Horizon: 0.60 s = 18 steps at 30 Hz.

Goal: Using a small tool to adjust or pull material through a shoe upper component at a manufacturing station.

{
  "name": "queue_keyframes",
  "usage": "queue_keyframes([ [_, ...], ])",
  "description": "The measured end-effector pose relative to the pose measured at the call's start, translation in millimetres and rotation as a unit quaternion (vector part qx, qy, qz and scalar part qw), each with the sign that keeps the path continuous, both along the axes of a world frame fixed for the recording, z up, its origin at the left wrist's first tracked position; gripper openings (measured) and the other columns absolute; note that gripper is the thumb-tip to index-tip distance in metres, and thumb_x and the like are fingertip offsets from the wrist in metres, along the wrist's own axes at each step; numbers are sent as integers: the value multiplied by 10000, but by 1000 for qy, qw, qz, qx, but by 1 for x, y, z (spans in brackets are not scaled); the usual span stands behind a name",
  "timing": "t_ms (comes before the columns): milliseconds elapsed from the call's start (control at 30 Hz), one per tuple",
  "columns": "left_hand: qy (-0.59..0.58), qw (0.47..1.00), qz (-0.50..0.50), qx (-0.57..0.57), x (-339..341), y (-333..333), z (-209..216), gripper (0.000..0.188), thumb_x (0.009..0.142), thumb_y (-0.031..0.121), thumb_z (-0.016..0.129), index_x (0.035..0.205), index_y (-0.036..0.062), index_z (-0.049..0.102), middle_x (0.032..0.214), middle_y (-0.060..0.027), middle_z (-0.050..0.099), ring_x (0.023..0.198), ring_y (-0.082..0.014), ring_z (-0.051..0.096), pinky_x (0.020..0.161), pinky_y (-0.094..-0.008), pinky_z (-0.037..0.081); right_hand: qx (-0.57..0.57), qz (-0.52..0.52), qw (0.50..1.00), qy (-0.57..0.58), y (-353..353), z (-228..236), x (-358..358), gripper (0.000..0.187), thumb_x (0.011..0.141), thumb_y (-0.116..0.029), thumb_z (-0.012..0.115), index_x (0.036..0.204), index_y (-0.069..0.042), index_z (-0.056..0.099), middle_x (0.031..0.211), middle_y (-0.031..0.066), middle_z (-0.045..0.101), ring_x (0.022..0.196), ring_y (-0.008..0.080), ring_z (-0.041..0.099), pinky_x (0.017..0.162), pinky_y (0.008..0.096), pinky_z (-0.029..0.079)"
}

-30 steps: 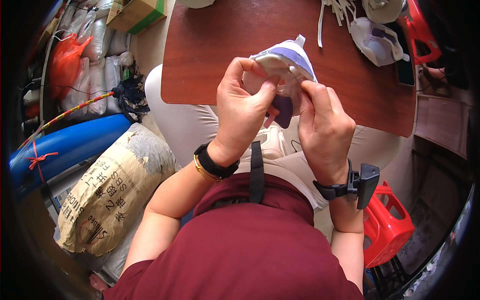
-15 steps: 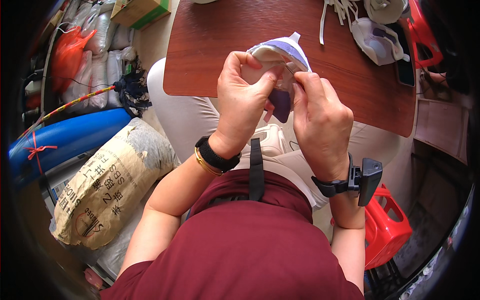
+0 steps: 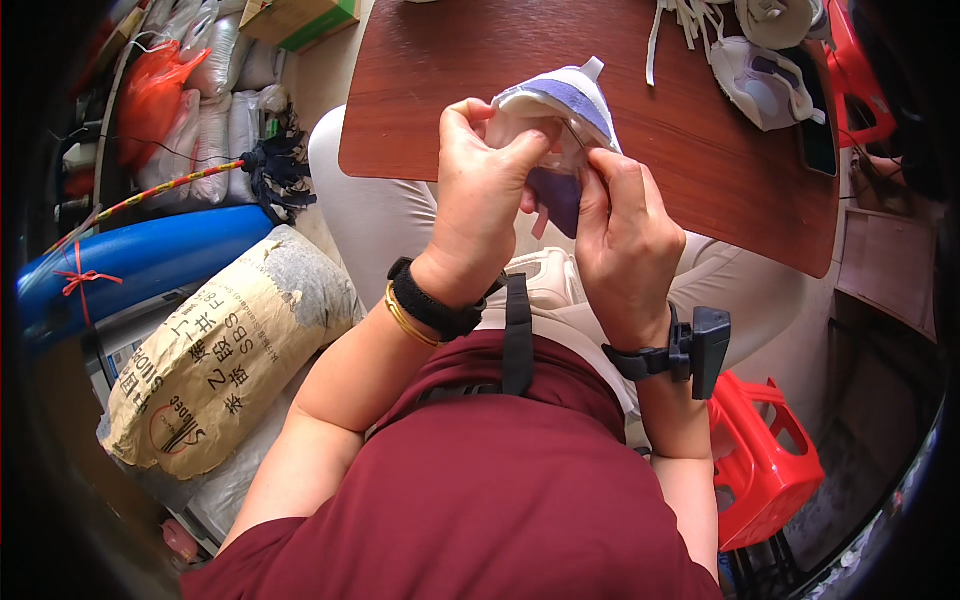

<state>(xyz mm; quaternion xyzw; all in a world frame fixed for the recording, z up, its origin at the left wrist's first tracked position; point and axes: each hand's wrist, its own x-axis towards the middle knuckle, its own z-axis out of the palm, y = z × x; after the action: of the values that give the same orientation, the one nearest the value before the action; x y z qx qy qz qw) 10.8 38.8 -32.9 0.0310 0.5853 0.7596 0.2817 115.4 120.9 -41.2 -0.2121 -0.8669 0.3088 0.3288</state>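
Note:
A white and purple shoe upper (image 3: pixel 575 88) is held up over the near edge of the table. My left hand (image 3: pixel 482 185) is closed on its left side, thumb inside the opening and fingers behind. In my right hand (image 3: pixel 630 225), thumb and forefinger pinch a thin, dark, needle-like tool (image 3: pixel 576 134) whose far end reaches into the upper; its exact kind is too small to make out. A purple flap (image 3: pixel 558 200) and a pink strip hang below, between the hands.
On the brown table (image 3: pixel 450 80), more shoe uppers (image 3: pixel 765 85), white laces and a dark phone (image 3: pixel 818 140) lie at the far right. A red stool (image 3: pixel 765 460) stands to my right. A paper sack (image 3: pixel 225 360), a blue cylinder (image 3: pixel 170 255) and a mop (image 3: pixel 275 175) are at left.
Both hands shift slightly in the view, the right one a little to the left and upward. The grips on the shoe upper and the thin tool stay the same.

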Motion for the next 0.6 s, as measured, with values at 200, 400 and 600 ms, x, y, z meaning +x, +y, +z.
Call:
queue_keyframes([
  [200,-22,993,-113,-6,-12,-5,7,289,906,152,673,1116,29,517,881,-67,655,587,-80,556,453,-212,425,18,25,999,25,5,-3,-1,203,871,-18,657,1061,-49,592,833,136,598,651,326,656,551,405,523],
  [400,-47,997,-53,33,2,2,5,153,929,108,637,1052,30,590,850,-42,656,635,-87,600,486,-212,466,-10,32,999,33,5,-1,-1,196,881,-25,654,1063,-53,586,837,144,603,658,333,659,563,412,528],
  [600,65,997,-18,35,-3,8,-17,104,937,124,647,977,31,623,801,-13,651,654,-63,587,526,-204,481,-29,15,999,35,6,-1,-4,185,895,-36,649,1069,-53,592,835,149,625,676,345,668,569,419,534],
])
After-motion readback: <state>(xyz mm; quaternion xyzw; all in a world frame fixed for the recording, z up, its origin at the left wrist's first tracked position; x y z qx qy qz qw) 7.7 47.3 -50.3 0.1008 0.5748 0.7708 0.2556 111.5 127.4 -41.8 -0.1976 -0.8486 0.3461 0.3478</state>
